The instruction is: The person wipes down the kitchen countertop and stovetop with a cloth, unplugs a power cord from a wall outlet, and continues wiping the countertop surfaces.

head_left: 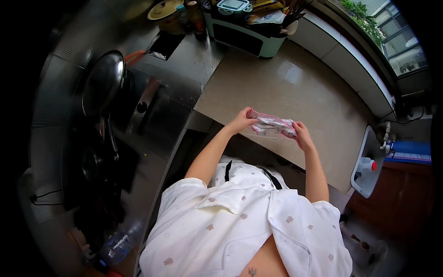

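Observation:
A white cloth with a pink edge is stretched between my two hands, above the front edge of the beige countertop. My left hand pinches its left end, and my right hand grips the right end. The cloth sags a little and looks creased between them. Wet-looking streaks shine on the countertop just beyond the cloth.
On the left, a lidded frying pan sits on the stove, its handle pointing toward me. A green-and-black appliance piled with items stands at the back. At right is a sink with a red-capped white jug.

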### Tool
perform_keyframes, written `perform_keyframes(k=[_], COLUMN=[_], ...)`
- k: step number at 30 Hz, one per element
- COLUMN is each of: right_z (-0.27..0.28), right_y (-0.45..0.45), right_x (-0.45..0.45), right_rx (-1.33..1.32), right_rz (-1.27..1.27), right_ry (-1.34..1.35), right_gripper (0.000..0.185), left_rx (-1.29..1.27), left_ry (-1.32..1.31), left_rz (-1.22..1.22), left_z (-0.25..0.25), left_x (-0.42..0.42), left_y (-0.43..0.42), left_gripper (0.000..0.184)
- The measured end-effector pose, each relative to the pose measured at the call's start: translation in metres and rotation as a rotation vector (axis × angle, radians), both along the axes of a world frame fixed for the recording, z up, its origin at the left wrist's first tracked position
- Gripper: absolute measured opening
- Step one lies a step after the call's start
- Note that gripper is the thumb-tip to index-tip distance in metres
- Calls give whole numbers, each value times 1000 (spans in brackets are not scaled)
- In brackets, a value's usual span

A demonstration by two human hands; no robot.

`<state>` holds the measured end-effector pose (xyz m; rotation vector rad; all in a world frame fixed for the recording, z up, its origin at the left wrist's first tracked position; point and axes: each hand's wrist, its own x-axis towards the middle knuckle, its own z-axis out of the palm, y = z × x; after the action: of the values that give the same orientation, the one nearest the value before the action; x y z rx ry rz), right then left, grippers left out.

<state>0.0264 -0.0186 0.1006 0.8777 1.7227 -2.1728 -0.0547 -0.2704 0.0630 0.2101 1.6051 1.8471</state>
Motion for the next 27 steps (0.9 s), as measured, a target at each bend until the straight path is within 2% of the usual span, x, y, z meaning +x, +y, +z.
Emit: perform_keyframes(k=[2, 4, 5, 6, 7, 8, 9, 10, 11, 12, 13, 14, 16, 18, 19, 21, 22, 24, 25, 27], right_z=[-12, 3, -6, -7, -7, -8, -1, 6, 11, 8, 2, -3, 0, 7, 5, -2, -5, -6, -4, -3], right_y=[-8, -20, -18, -13, -8, -4, -5, -6, -7, -7, -7, -6, -13, -16, -12, -5, -1, 9, 16, 19], right_x=[-8, -15, -15, -15, -16, -15, -15, -12, -10, -7, -5, -1, 4, 7, 10, 14, 15, 16, 15, 7], right_rx=[98, 775, 978, 979, 1110, 1238, 1238, 1229, 1217, 1215, 1065, 917, 881, 814, 819, 1213, 1218, 742, 747, 519], right_rz=[-39, 253, 311, 309, 461, 615, 611, 668, 723, 717, 714, 703, 627, 671, 652, 726, 708, 557, 544, 555], right_ry=[29, -116, -90, -100, -142, -184, -191, -84, 23, 13, -4, -21, -32, 190, 182, 556, 549, 251, 244, -158], right_gripper=[20, 19, 20, 20, 22, 23, 23, 25, 26, 26, 27, 28, 27, 24, 24, 23, 23, 22, 22, 25], left_rx=[27, 19, 24, -99, -223, -220, -227, -235, -234, -286, -335, -332, -256, -259, -273, -311, -353, -401, -461, -528], left_ry=[1, 278, 270, 334, 399, 396, 256, 116, 114, 233, 354, 353, 227, 241, 253, 273, 287, 334, 289, 257], left_rz=[-13, -27, -32, 13, 56, 50, 85, 117, 108, 214, 319, 303, 396, 398, 419, 318, 236, 169, 139, 100], left_z=[-14, -25, -31, -26, -17, -8, 4, 10, 7, -1, -13, -25, -44, -38, -30, -12, -5, 2, 2, 2], left_x=[-8, -13, -14, -15, -16, -16, -15, -15, -14, -12, -9, -10, -16, -14, -14, -16, -18, -26, -30, -34], left_y=[-9, -13, -13, -14, -14, -14, -13, -11, -6, 0, 5, 8, 20, 28, 28, 28, 27, 24, 24, 28], left_gripper=[23, 25, 25, 27, 29, 29, 29, 29, 29, 26, 23, 23, 17, 16, 16, 18, 19, 21, 22, 24])
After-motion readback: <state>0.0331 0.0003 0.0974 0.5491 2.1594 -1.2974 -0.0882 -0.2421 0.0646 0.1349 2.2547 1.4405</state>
